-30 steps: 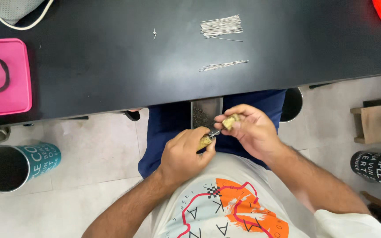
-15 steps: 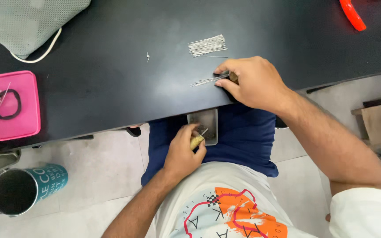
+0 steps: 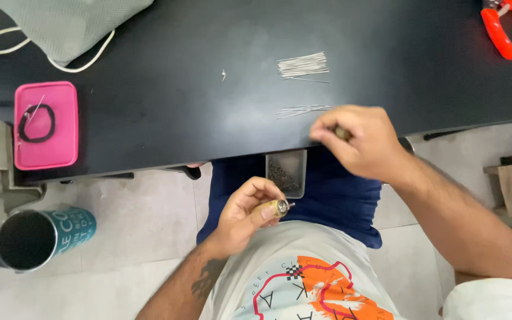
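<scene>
Left hand [image 3: 249,212] closed around small brass-coloured cylindrical tool [image 3: 278,207] over the lap, right hand [image 3: 360,139] pinching a small brownish object at black desk [image 3: 161,112] edge, near thin silver wires [image 3: 301,110]

A black tabletop [image 3: 167,118] carried two bundles of thin wires [image 3: 302,65] [image 3: 301,110], a pink case [image 3: 46,125] with a black ring on it, a grey mesh bag [image 3: 72,24], and red-handled pliers [image 3: 501,24] near the far corner.
</scene>
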